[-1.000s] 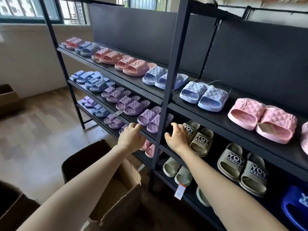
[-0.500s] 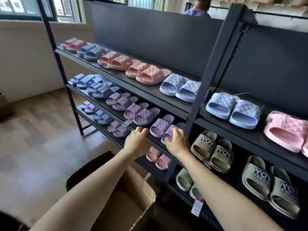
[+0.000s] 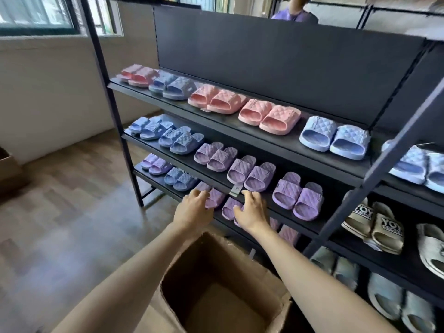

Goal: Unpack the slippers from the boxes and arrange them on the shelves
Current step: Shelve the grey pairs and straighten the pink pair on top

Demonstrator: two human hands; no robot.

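Observation:
A black shelf rack (image 3: pixel 240 131) holds rows of quilted slippers: pink and blue pairs on top, blue and purple pairs (image 3: pixel 298 198) in the middle. On the lowest shelf, my left hand (image 3: pixel 193 209) curls over a purple slipper (image 3: pixel 215 197). Beside it, my right hand (image 3: pixel 252 210) arches over another purple slipper (image 3: pixel 228 210), thumb on its strap. An open cardboard box (image 3: pixel 168 277) stands below my forearms; no slippers show inside it.
A slanted black upright (image 3: pixel 374 186) divides the rack; khaki and grey-green slippers (image 3: pixel 374 224) fill the right bay. Another cardboard box (image 3: pixel 7 169) sits at the far left on the wooden floor. A person in purple (image 3: pixel 294 14) stands behind the rack.
The view and both hands have shifted left along the rack. My hands dropped from the middle shelf's edge onto the purple slippers on the lowest shelf.

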